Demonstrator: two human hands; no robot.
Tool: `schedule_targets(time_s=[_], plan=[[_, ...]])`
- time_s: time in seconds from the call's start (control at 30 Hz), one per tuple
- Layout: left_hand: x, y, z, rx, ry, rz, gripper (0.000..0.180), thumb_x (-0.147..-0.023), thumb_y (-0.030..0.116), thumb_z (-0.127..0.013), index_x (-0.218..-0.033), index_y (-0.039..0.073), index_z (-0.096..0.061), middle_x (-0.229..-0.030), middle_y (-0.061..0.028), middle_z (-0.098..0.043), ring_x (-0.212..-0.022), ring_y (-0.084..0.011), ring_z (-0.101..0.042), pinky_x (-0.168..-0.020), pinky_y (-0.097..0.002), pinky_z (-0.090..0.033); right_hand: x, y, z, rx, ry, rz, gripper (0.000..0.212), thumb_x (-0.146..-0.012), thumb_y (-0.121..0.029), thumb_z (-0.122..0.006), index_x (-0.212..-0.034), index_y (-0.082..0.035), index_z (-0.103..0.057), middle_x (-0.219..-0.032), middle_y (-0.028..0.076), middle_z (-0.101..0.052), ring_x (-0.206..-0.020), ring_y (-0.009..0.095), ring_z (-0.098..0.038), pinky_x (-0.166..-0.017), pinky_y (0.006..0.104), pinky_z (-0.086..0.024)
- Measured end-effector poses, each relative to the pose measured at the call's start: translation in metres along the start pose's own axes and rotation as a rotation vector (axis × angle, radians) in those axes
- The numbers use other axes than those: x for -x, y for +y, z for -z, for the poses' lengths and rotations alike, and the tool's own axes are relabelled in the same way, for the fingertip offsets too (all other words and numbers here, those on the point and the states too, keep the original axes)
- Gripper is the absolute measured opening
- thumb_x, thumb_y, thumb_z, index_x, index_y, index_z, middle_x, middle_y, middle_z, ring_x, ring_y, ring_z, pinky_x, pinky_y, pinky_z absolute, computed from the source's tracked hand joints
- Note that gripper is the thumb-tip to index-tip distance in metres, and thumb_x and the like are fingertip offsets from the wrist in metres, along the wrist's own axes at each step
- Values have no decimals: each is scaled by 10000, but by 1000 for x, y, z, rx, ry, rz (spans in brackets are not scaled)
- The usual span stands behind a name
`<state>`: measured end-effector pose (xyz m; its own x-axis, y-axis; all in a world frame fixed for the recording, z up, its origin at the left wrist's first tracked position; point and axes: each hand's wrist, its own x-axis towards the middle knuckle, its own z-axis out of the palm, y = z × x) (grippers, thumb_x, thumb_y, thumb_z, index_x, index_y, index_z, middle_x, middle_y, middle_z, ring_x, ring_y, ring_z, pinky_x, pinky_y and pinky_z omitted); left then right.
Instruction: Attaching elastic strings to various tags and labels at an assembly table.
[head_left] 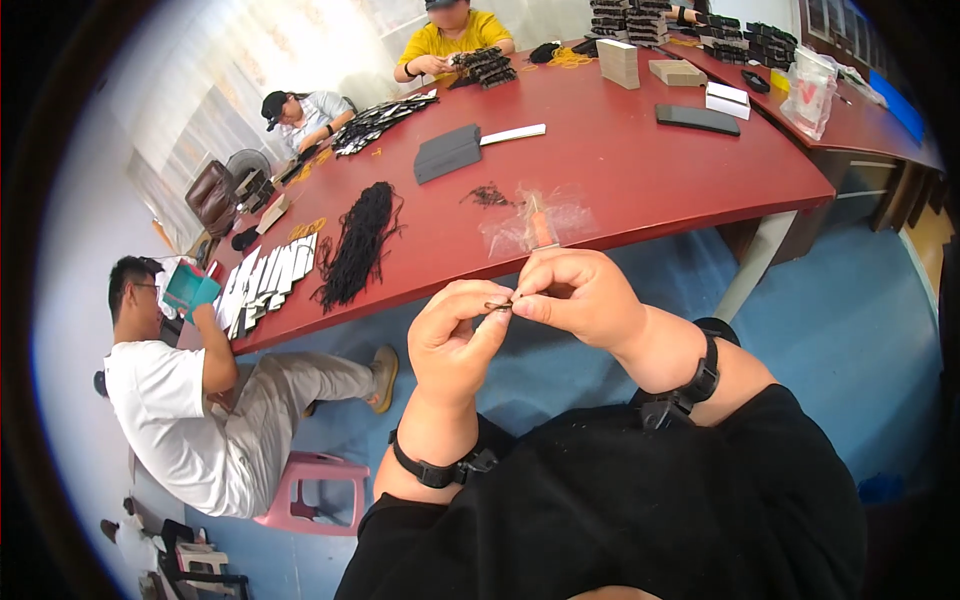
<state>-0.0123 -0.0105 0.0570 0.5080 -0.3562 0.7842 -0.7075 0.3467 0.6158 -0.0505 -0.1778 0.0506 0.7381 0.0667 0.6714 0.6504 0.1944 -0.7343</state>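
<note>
Both my hands meet just in front of the table's near edge. Between the thumb and forefinger of my left hand is a thin dark cord loop. The fingertips of my right hand are pinched at the loop's right end, touching the left fingertips. Just beyond my hands, an orange-handled tool lies on crinkled clear plastic. A small heap of short black cords sits behind it. Farther left lies a thick bundle of black cords.
On the red table are a dark grey card, a white strip, rows of white tags, a black flat case and stacked cards. Three people sit around it; a pink stool stands left.
</note>
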Motion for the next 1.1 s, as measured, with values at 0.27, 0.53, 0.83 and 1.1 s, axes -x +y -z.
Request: schedule_targets(time_s=[0.27, 0.53, 0.83, 1.1], plan=[[-7, 15, 6, -308, -165, -249, 242, -646, -107, -697, -853, 4, -636, -866, -122, -651, -756, -227, -627, -649, -288, -506, 0, -36, 9, 268, -199, -85, 70, -736, -62, -712, -740, -6, -670, -706, 46, -614, -619, 110, -548, -570, 248, -418], [-15, 19, 7, -395, -423, -297, 223, -624, -66, -710, -818, 7, -627, -791, -85, -619, -683, -215, -592, -588, -287, -475, -1, -47, 14, 340, -316, -322, 62, -692, -49, -718, -707, -6, -675, -654, 40, -598, -584, 100, -538, -533, 237, -400], [5, -10, -4, 169, -119, 638, 66, -848, 26, -553, -912, 38, -544, -795, -30, -538, -726, -131, -509, -669, -249, -416, 5, -10, 15, 691, -93, 183, 81, -774, -65, -664, -825, -5, -642, -737, 41, -588, -678, 106, -545, -595, 246, -420], [9, -18, -7, 354, 158, 534, 195, -785, 17, -656, -947, 51, -553, -872, -22, -493, -739, -109, -462, -684, -236, -390, 10, 6, 11, 52, 113, -490, 148, -887, -160, -589, -898, -12, -596, -793, -31, -530, -737, 55, -477, -649, 234, -410]])
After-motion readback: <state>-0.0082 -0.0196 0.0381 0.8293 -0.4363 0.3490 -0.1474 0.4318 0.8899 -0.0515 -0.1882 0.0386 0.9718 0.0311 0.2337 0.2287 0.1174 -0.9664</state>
